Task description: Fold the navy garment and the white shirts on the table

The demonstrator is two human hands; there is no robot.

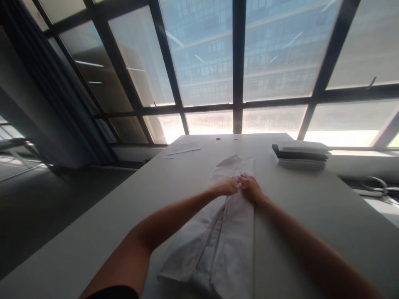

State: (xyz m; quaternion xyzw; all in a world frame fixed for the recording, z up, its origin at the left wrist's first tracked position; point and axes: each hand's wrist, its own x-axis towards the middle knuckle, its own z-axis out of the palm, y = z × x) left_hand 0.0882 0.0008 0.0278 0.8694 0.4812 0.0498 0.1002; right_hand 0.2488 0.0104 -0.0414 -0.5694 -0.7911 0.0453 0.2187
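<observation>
A white shirt (237,236) lies lengthwise on the white table, its sides turned inward along a straight right edge. A strip with buttons shows down its middle, and the near end spreads wider and looser. My left hand (228,186) reaches across the upper part, its fingers closed on the cloth; slight blur softens them. Right beside it, my right hand (252,189) rests on the shirt near its right edge, fingers stretched out over the fabric toward the left hand. The fingertips of both hands nearly meet, so the cloth under them is hidden.
The white table (134,232) runs toward large windows. At its right stands a stack of folded white and dark cloth (301,154). Thin white sheets (183,149) lie far left. A dark curtain (71,95) hangs left, and a metal-framed object (375,186) stands beyond the right edge.
</observation>
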